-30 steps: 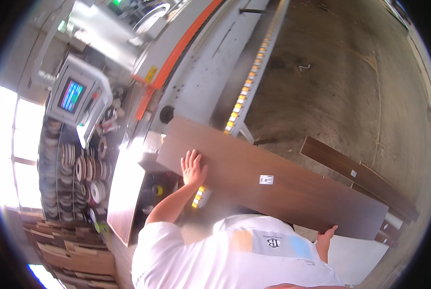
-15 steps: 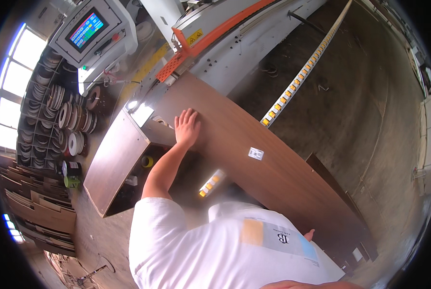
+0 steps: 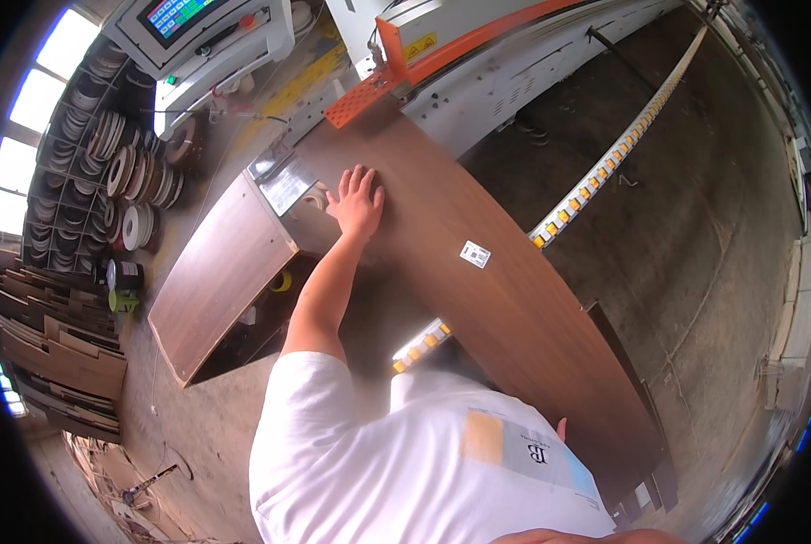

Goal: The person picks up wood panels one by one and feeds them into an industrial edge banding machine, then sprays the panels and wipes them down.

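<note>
The left hand (image 3: 357,210) lies flat, fingers slightly spread, on the brown board (image 3: 487,304); of the right hand (image 3: 562,429), only a digit shows at the board's near edge, so its grip cannot be told. Work looks early: the board's far end meets the machine's orange guard (image 3: 366,98), which hides that corner, while most of its length remains outside, across the roller rail (image 3: 596,184).

There are two hands (image 3: 356,207), one brown board (image 3: 505,299), one white label (image 3: 475,255) between its long edges, one control panel (image 3: 208,56).

Woodworking workshop with machine (image 3: 483,107), stacked boards (image 3: 72,361)
</note>
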Action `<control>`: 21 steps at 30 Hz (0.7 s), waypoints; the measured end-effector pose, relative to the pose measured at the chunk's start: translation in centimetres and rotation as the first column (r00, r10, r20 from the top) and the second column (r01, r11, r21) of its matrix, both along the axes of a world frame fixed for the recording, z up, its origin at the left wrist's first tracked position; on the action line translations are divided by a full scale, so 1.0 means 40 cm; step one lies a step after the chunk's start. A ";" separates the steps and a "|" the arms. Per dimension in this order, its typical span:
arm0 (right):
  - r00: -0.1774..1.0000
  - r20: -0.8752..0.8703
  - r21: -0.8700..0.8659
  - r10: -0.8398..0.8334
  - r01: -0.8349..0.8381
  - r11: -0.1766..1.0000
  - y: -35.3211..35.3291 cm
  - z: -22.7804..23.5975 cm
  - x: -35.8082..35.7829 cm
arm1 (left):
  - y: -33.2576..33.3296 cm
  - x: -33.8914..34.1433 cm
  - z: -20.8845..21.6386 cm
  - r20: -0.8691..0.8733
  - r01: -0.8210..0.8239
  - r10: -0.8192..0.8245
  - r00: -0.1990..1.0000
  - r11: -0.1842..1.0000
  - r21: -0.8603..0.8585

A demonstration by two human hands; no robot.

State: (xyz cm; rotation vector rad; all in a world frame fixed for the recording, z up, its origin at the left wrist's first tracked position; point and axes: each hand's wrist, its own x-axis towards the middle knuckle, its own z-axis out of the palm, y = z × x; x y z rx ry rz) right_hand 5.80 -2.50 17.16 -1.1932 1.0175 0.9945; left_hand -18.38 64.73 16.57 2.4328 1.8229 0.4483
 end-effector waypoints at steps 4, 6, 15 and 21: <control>0.999 -0.025 -0.003 0.048 -0.048 0.999 0.015 -0.004 0.014 | 0.005 0.006 0.001 0.004 0.002 -0.002 1.000 1.000 -0.002; 0.997 -0.034 -0.001 0.068 -0.068 0.998 0.025 -0.009 0.025 | 0.011 0.011 0.000 0.004 0.001 -0.001 1.000 1.000 0.001; 0.998 0.048 -0.073 -0.030 0.033 0.997 0.098 0.012 0.082 | 0.051 0.106 -0.004 0.053 0.007 -0.007 0.999 1.000 -0.001; 0.992 0.101 -0.178 -0.076 0.093 0.980 0.174 0.036 0.153 | 0.078 0.165 -0.019 0.096 -0.002 0.001 0.995 1.000 0.012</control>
